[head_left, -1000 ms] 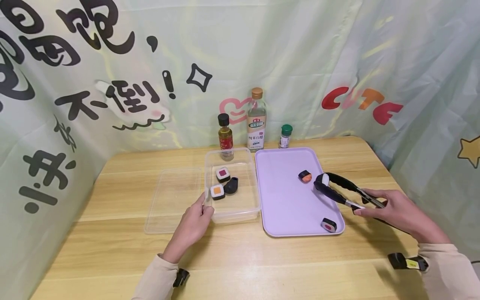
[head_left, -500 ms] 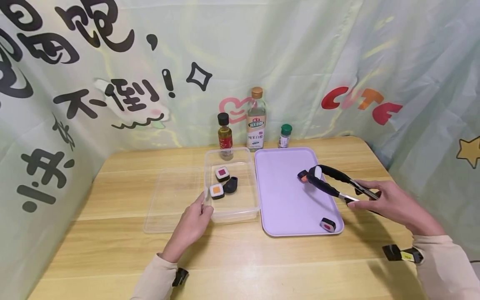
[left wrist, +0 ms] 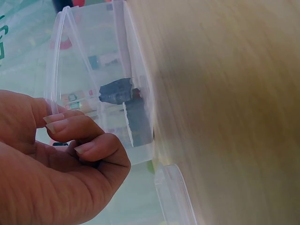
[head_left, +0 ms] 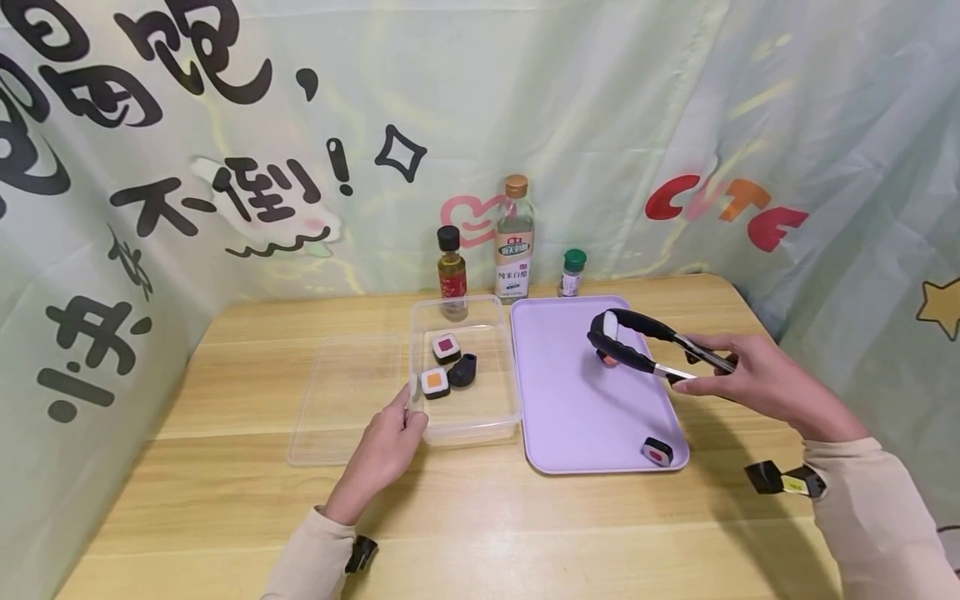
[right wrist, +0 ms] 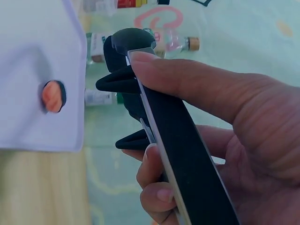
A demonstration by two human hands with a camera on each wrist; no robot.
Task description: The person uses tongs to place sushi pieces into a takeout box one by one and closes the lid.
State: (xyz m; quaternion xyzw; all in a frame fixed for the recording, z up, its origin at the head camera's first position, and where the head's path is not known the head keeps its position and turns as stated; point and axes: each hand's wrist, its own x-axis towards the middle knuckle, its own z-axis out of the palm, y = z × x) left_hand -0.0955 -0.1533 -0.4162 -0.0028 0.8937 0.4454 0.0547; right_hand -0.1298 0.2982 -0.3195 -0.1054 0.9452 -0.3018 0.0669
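Observation:
My left hand (head_left: 386,446) pinches the near left wall of a clear plastic container (head_left: 480,429); in the left wrist view its fingers curl at the rim. Inside are a sushi roll with a dark red centre (head_left: 446,348), one with an orange centre (head_left: 435,382) and a black piece (head_left: 463,371). My right hand (head_left: 753,379) grips black-and-metal tongs (head_left: 645,358) above the purple tray (head_left: 585,425). Between the tong tips is a white-and-dark sushi piece (head_left: 611,325), partly hidden. On the tray lie an orange-topped sushi piece (right wrist: 54,96) and another sushi roll (head_left: 657,452).
A clear lid (head_left: 345,404) lies left of the container. Behind stand a small sauce bottle (head_left: 452,275), a tall vinegar bottle (head_left: 513,250) and a green-capped shaker (head_left: 572,273). A printed curtain (head_left: 600,100) surrounds the wooden table (head_left: 525,533).
My right hand has carried the tongs and the sushi piece leftward and toward the tray's far side, passing over the orange-topped piece. My left hand stays on the container.

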